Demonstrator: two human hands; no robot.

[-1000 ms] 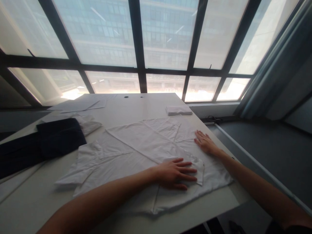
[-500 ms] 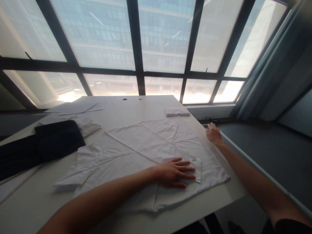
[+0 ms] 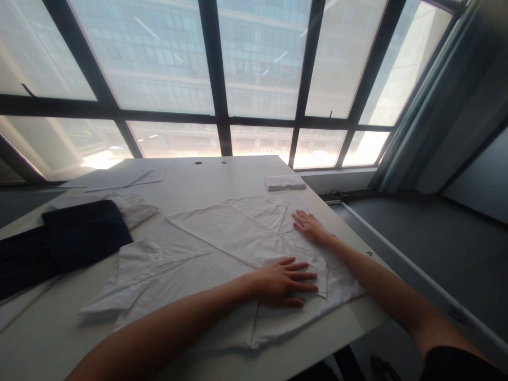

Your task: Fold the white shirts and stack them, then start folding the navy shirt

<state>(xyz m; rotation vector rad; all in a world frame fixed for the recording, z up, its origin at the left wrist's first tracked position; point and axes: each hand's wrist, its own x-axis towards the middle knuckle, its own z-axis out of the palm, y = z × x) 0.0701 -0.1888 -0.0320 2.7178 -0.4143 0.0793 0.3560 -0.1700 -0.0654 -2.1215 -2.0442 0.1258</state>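
A white shirt (image 3: 222,238) lies spread over the white table, partly folded, with creases across it. My left hand (image 3: 283,280) rests flat on its near right part with the fingers spread, by a folded flap's corner. Farther back, my right hand (image 3: 311,226) lies over the shirt's right part, fingers stretched out and holding nothing. The cloth under both palms is hidden.
Dark navy folded cloth (image 3: 85,230) lies at the left over other white cloth (image 3: 137,206). A small folded white stack (image 3: 284,182) sits near the right edge. Paper sheets (image 3: 119,174) lie at the back left of the table (image 3: 214,180). Windows stand behind.
My right hand has moved left from beyond the table's right edge onto the shirt. My left hand stays flat in place. The view has shifted slightly.
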